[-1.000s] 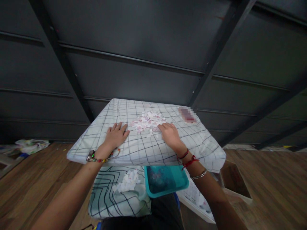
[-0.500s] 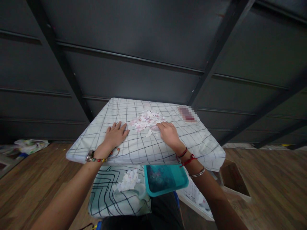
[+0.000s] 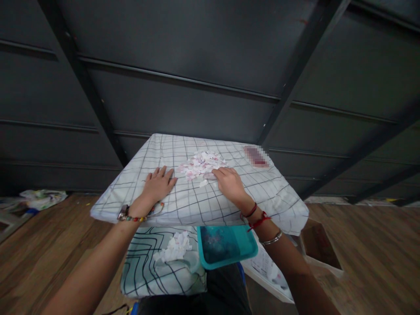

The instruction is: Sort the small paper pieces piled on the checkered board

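Observation:
A loose heap of torn white paper scraps [image 3: 202, 163], some tinged pink, lies on a checked cloth [image 3: 187, 205] that covers a small table. My left hand [image 3: 158, 183] rests flat on the cloth to the left of the heap, fingers spread and holding nothing. At the heap's near right edge, my right hand [image 3: 230, 183] is closed, its fingertips drawn together by a pale pinkish piece. What lies between those fingers is too small and hidden to make out.
Below the table edge sits a teal basin [image 3: 226, 247] with dark contents. More paper scraps [image 3: 177, 247] lie on a folded green patterned cloth [image 3: 147, 271]. A blurred-out reddish item [image 3: 256, 156] is at the table's far right. A cardboard box [image 3: 320, 243] stands on the floor; a dark panelled wall [image 3: 183, 100] rises behind.
My right hand has shifted very slightly left over the heap's edge, covering more of the pinkish piece. My left hand stays where it was.

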Motion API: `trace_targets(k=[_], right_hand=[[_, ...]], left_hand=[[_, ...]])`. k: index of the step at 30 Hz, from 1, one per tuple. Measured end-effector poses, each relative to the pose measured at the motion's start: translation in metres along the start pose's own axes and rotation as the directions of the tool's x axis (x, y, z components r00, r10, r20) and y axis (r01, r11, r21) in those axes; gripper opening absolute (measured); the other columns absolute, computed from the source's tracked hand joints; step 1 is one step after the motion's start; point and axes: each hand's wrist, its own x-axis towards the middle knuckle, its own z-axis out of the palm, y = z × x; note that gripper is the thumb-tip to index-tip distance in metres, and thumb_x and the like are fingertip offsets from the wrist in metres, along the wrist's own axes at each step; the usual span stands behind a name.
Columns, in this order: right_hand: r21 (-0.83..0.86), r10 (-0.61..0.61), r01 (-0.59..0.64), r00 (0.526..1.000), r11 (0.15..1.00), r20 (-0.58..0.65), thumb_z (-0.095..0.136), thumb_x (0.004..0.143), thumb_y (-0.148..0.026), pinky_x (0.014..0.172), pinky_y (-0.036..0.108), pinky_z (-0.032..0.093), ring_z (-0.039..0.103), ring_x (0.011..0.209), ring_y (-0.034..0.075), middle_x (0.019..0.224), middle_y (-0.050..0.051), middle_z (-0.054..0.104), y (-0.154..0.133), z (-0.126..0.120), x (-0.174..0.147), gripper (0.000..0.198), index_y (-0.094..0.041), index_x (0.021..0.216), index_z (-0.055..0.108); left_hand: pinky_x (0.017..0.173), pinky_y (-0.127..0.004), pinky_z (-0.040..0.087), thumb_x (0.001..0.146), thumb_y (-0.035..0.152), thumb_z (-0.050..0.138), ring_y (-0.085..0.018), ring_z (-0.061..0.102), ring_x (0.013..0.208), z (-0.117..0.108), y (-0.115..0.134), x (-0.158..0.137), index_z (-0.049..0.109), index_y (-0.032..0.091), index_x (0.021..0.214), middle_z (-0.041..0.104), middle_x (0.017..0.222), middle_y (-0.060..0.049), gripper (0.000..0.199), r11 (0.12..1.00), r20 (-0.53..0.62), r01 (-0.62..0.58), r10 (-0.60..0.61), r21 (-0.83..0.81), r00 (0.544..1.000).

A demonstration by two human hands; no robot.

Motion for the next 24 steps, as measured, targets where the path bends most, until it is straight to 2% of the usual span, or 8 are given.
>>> trace_targets(k=[8,15,20,24], right_hand=[[-0.016,-0.035,0.036,0.998,0.999,0.060,0.037,0.088,-0.007,0.083,0.033,0.034,0.053,0.095,0.021,0.098,0.008,0.064,-0.005,0.003,0.008,0.033,-0.017,0.106,0.062],[-0.020,-0.038,0.038,0.999,0.999,0.018,0.038,0.088,-0.008,0.083,0.033,0.034,0.052,0.095,0.021,0.099,0.009,0.063,-0.003,0.005,0.009,0.032,-0.016,0.108,0.061],[-0.018,-0.086,0.087,0.995,0.996,0.046,0.039,0.088,-0.008,0.082,0.033,0.034,0.053,0.093,0.021,0.095,0.008,0.064,-0.004,0.007,0.010,0.030,-0.016,0.104,0.062],[-0.029,-0.048,0.048,0.999,0.998,0.015,0.039,0.087,-0.006,0.082,0.034,0.034,0.054,0.093,0.022,0.097,0.009,0.064,-0.003,0.008,0.012,0.031,-0.015,0.105,0.062]], left_hand=[[0.107,-0.050,0.021,0.092,0.049,0.019,-0.030,0.022,0.137,0.002,-0.001,0.001,0.035,0.021,0.141,0.028,0.150,-0.011,0.059,1.000,-0.010,-0.009,0.008,-0.010,1.000],[0.107,-0.049,0.021,0.092,0.049,0.019,-0.030,0.022,0.137,0.000,0.000,-0.001,0.036,0.021,0.141,0.028,0.150,-0.010,0.058,1.000,-0.008,-0.002,0.002,-0.010,1.000],[0.106,-0.049,0.022,0.092,0.048,0.019,-0.030,0.024,0.136,0.001,0.000,-0.001,0.036,0.021,0.140,0.030,0.149,-0.010,0.058,1.000,-0.027,-0.009,0.009,0.005,1.000],[0.106,-0.049,0.023,0.092,0.047,0.020,-0.031,0.024,0.136,0.002,-0.001,0.000,0.036,0.021,0.140,0.030,0.149,-0.011,0.058,1.000,-0.029,-0.010,0.010,0.019,1.000]])
